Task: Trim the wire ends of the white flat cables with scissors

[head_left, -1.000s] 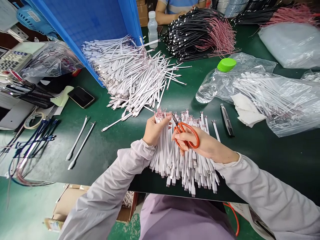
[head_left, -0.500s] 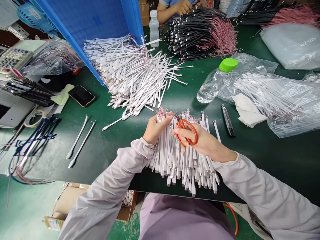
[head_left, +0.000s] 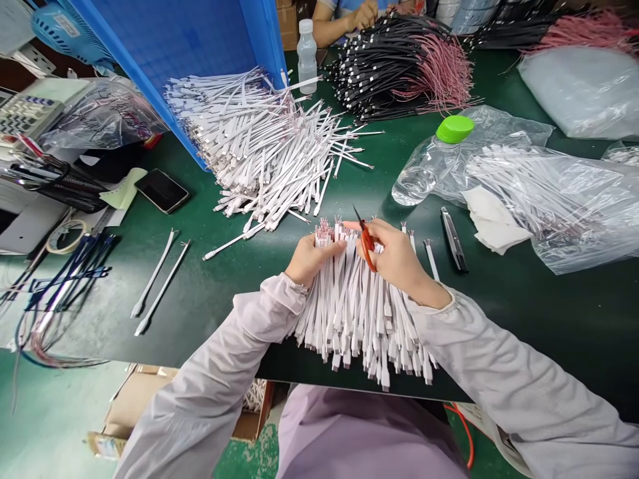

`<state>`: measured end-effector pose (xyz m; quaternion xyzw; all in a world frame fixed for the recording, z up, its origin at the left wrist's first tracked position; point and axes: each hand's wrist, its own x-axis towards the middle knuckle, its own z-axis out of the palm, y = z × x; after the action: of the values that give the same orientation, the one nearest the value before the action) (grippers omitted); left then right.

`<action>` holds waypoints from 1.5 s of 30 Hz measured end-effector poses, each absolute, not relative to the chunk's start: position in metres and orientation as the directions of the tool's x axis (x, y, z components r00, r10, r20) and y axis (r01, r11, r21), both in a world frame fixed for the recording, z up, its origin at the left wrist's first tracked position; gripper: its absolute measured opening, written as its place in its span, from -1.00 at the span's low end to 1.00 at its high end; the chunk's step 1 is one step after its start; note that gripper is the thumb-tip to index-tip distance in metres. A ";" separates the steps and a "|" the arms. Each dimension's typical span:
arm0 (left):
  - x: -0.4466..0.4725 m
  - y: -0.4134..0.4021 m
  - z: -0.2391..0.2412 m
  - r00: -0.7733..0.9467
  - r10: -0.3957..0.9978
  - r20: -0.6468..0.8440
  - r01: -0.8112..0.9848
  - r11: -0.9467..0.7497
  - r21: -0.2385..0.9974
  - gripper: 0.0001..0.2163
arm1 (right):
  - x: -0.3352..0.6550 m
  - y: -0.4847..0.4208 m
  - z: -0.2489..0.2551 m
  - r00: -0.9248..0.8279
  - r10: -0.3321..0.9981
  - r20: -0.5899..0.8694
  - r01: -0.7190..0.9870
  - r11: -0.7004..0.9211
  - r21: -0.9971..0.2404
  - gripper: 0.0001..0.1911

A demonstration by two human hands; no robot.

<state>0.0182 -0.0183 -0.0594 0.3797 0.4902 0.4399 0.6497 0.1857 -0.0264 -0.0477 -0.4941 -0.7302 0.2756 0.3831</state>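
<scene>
A spread bunch of short white cables (head_left: 367, 313) lies at the table's front edge, plugs toward me and stripped pink wire ends away from me. My left hand (head_left: 310, 256) is closed on some of these cables near their wire ends, thumb on top. In my right hand (head_left: 399, 256) is a pair of scissors (head_left: 368, 243) with orange handles, its dark tips pointing up and away. The right fingers reach in among the wire ends beside the left thumb; what the fingertips touch there I cannot make out.
A large pile of white cables (head_left: 269, 146) spills from a blue bin (head_left: 184, 46). To the right are a clear bottle (head_left: 419, 173), a utility knife (head_left: 453, 239) and a bagged bundle (head_left: 529, 186). A phone (head_left: 162, 191) lies left. Across the table, another person's hand (head_left: 367, 13) is near black cables (head_left: 379, 66).
My right hand has moved closer to the wire ends beside my left thumb, and the scissors have turned to point more upward. The left hand has hardly moved.
</scene>
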 end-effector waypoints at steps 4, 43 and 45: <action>0.018 -0.019 -0.061 0.124 0.951 -0.282 -0.208 0.302 0.930 -0.64 | 0.184 -0.025 -0.043 -0.223 0.918 0.328 0.583 0.395 -0.710 -0.82; 0.022 -0.020 -0.063 0.120 0.986 -0.118 0.007 0.118 0.993 -0.76 | 0.185 -0.017 -0.039 -0.134 0.933 0.335 0.465 0.358 -0.810 -0.74; 0.023 -0.020 -0.063 0.121 0.985 -0.122 0.000 0.123 0.992 -0.76 | 0.183 -0.017 -0.039 -0.093 0.949 0.301 0.446 0.310 -0.840 -0.76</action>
<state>0.0233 -0.0204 -0.0633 0.4957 0.4967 0.4392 0.5610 0.1833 -0.0175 -0.0389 -0.5124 -0.6809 0.2876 0.4372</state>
